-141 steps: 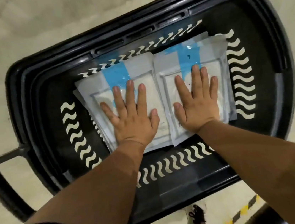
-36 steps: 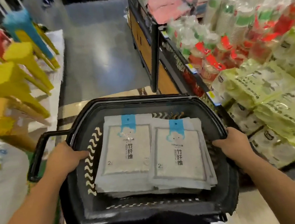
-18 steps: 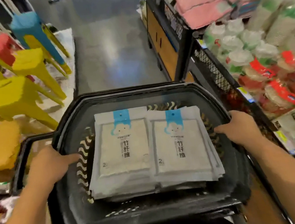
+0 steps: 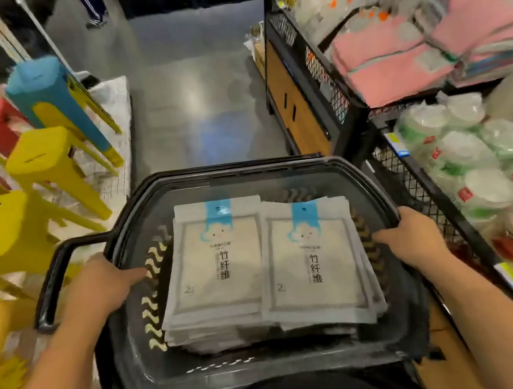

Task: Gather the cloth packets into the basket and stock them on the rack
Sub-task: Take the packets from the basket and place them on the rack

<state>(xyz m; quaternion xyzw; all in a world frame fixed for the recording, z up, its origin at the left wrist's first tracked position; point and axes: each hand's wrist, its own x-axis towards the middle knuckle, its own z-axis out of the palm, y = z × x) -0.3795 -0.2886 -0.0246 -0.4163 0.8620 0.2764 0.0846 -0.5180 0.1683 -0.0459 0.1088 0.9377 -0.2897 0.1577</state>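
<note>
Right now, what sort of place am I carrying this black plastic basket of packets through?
Probably a household-goods shop aisle: stacked yellow plastic stools on the left, and on the right a black wire-mesh rack holding folded pink cloths and bagged white bowls.

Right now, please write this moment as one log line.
phase: carry | left hand: grips basket rim | right hand: grips rim | packets: two stacks in basket | rack: at right
</note>
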